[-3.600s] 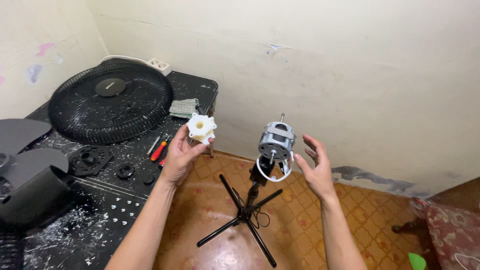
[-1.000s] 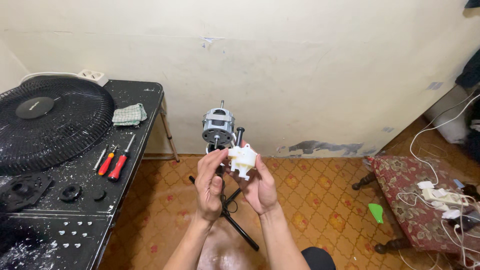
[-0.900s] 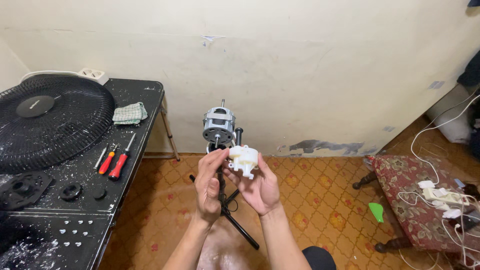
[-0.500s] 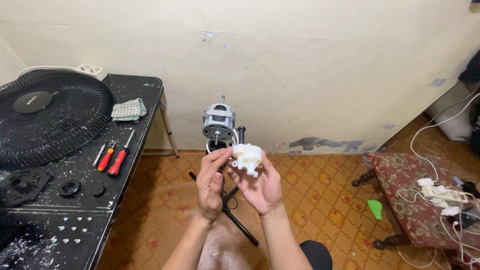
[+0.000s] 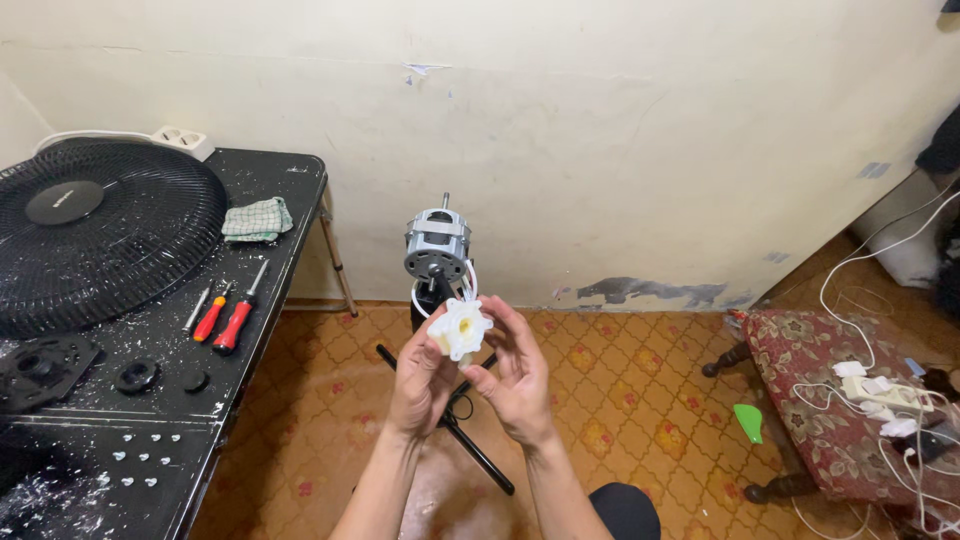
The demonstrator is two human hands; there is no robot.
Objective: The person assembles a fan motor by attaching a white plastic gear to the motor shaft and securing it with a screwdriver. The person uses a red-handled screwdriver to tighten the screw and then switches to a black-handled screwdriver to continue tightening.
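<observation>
Both of my hands hold a small white plastic fan part [image 5: 459, 329] with a lobed rim and a yellowish centre. My left hand [image 5: 421, 382] grips its left side and my right hand [image 5: 512, 372] cups its right side. The part sits just below and in front of a bare grey fan motor [image 5: 437, 245] with a shaft sticking up, mounted on a black stand [image 5: 470, 440] with spread legs on the patterned floor.
A black table [image 5: 230, 360] at left carries a round black fan grille [image 5: 95, 230], a green checked cloth [image 5: 256, 218], two red-handled screwdrivers [image 5: 226, 320], black round parts [image 5: 135, 376] and several small screws. A cushioned stool [image 5: 830, 410] with white cables stands at right.
My left hand brought the white part over from the table side to the motor, and my right hand joined it. The view has shifted slightly and the part has turned its face toward me.
</observation>
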